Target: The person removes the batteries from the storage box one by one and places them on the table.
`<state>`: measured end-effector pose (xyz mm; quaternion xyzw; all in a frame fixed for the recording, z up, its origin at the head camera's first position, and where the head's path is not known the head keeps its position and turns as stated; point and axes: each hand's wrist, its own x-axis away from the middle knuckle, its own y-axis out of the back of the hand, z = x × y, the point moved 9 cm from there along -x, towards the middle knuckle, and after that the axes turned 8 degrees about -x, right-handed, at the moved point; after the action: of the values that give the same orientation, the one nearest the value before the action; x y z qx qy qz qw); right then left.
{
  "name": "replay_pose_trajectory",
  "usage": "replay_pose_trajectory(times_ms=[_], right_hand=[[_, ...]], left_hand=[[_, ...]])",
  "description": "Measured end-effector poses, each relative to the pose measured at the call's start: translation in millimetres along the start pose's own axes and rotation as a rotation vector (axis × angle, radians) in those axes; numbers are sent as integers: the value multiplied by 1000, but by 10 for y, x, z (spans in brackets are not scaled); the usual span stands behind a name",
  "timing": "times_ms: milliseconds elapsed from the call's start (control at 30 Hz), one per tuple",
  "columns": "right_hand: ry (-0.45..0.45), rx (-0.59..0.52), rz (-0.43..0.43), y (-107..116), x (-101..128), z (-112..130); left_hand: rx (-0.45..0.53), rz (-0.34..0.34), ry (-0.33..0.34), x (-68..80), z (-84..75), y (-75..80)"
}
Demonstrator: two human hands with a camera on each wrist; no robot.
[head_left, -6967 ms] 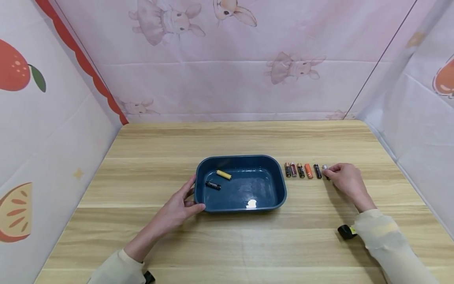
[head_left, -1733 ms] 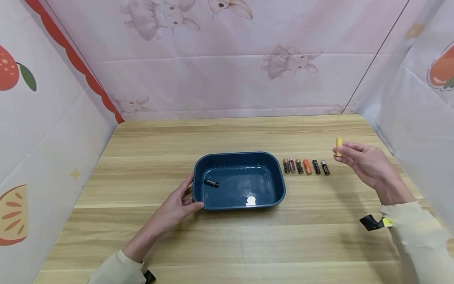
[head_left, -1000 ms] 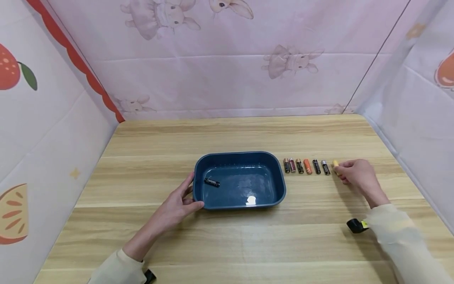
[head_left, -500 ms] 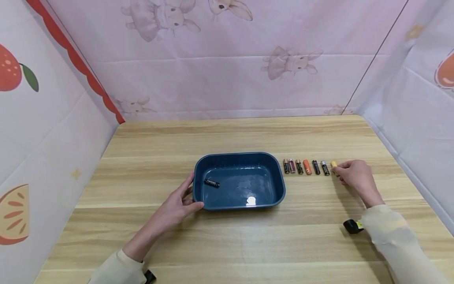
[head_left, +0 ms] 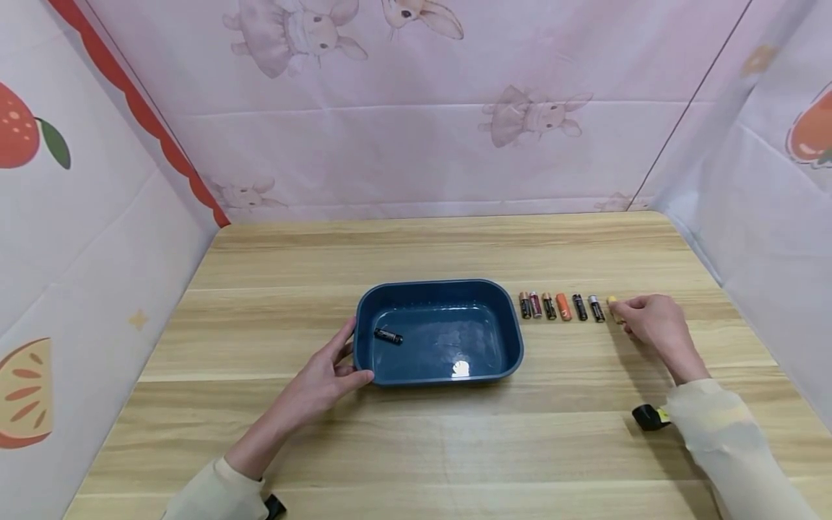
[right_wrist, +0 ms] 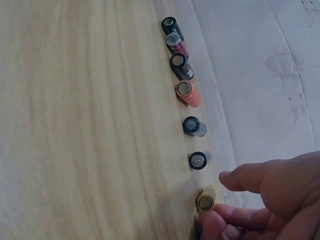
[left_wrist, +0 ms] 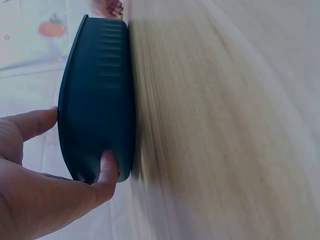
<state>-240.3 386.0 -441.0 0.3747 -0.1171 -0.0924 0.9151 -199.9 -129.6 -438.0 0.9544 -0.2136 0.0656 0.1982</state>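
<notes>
Battery (head_left: 612, 305) half hidden by r. hand (head_left: 653, 325)

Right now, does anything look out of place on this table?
One black battery lies alone in the blue tray, while seven others sit in a neat row beside it; the right hand touches the yellow one.
</notes>
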Motion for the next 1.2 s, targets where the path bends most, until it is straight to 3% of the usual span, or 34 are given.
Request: replay_pose_trajectory(times_ms=[167,300,467,667,833,1033,1200], right_hand=[[-11,-13,2,14,38,26],[37,-29,-45,72,79,152],[104,-118,-90,99,148,490],[189,-237,-31,-39,314,1016],[341,-246,74,-287,478,1504],[540,-229,258,-770,587,2015],[551,-224,395,-1262,585,2222]], left_hand=[[-2,-2,4,-9,14,6],[-3,-5,9,3,14,10],[-1,-11,11,15,6,16],[3,-4,-5,6,-4,11],[1,-7,6,3,14,-6],[-7,-7,8,5,17,-13],[-9,-8,13,-1,18,-10]])
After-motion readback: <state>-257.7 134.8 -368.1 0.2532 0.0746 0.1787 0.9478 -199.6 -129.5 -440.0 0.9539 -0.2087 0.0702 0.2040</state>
